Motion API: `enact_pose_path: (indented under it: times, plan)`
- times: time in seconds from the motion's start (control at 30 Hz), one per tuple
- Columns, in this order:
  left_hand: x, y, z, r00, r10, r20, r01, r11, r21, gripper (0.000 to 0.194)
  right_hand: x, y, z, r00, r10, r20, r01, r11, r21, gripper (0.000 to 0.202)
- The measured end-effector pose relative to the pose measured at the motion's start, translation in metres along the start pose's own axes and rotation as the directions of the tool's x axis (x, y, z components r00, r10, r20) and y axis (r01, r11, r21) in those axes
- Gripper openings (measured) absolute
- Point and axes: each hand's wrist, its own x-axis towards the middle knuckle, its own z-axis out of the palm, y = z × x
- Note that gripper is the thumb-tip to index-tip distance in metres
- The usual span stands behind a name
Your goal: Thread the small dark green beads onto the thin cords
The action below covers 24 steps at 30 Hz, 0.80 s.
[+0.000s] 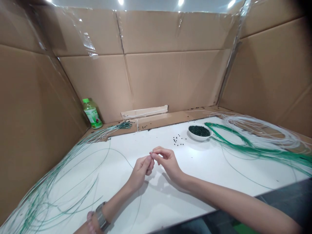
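Observation:
My left hand [143, 167] is closed, its thumb pressed on the curled fingers. A thin green strand [122, 155] curves across the white board to this hand, and a length of strand shows again below the wrist. My right hand [168, 161] meets it at the fingertips, thumb and forefinger pinched together. Whatever lies in that pinch is too small to make out. Just beyond the hands, several small black bits [178, 140] are scattered on the board. A white bowl [200, 138] full of dark green-black pieces [199, 130] stands behind them to the right.
Long green and clear strands [46, 191] spread down the left side, their dark-tipped ends [126, 124] at the back. Coils of green strands [263, 152] and white strands [275, 130] lie right. A green-capped bottle [93, 115] stands back left. Cardboard walls [156, 74] enclose the white board [202, 172].

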Motion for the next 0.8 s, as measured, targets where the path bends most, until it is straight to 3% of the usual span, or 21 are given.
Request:
enact_pose_path:
  times: [0.23,0.47,0.63,0.8]
  plan:
    - [0.001,-0.005,0.0,0.996,-0.048,0.072,0.05,0.999,-0.017,0.053,-0.002,-0.006,0.002,0.999,0.03,0.026,-0.031,0.998,0.06,0.017]
    - [0.003,-0.001,-0.013,0.989,-0.073,0.129,0.048,0.981,0.186,0.049,0.013,-0.021,-0.013,0.998,0.055,0.013,-0.057,0.977,0.203,0.034]
    - [0.01,0.009,-0.053,0.976,-0.125,0.176,0.047,0.918,0.393,0.047,0.046,-0.052,-0.064,0.998,-0.014,-0.057,0.023,0.987,0.16,0.037]
    - [0.0,0.029,-0.114,0.994,-0.094,0.051,0.05,0.83,0.556,0.046,0.056,-0.073,-0.119,0.995,-0.078,-0.069,0.075,0.996,-0.039,0.028]
